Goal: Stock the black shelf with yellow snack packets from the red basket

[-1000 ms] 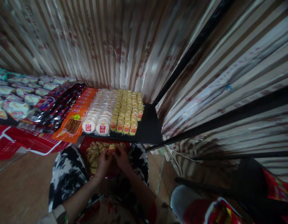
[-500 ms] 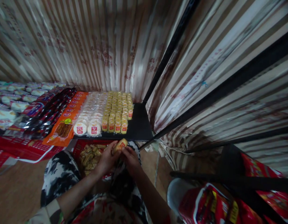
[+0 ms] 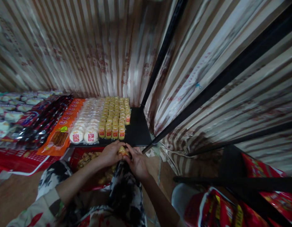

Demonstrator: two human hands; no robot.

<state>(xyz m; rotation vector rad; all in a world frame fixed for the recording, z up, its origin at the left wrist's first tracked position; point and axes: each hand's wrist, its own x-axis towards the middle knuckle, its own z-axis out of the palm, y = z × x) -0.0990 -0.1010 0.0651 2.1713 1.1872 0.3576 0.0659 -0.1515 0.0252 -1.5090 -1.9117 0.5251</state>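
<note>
Between my two hands, just in front of the shelf edge, is a small yellow wrapped snack [image 3: 123, 151]. My left hand [image 3: 112, 153] closes on it from the left, while my right hand [image 3: 137, 160] grips its right side with thumb and fingers. Beyond them, rows of matching yellow wrapped snacks [image 3: 112, 130] with red labels stand on the black shelf [image 3: 138, 127]; the rightmost row ends farther back than the others. Below my left forearm, a red bag [image 3: 73, 157] holds more gold-wrapped snacks [image 3: 85, 159], partly hidden by my arm.
Left of the yellow rows lie white round packs [image 3: 90, 135], an orange packet [image 3: 56, 138], dark packets [image 3: 45, 118] and white packs [image 3: 12, 116]. Black metal bars [image 3: 183, 121] slant across the right. Red snack bags [image 3: 219, 208] lie at lower right. A striped curtain [image 3: 101, 47] hangs behind.
Both hands have closed further round the yellow snack, which is now more covered and turned. The view has shifted slightly, so the shelf appears lower and farther left.
</note>
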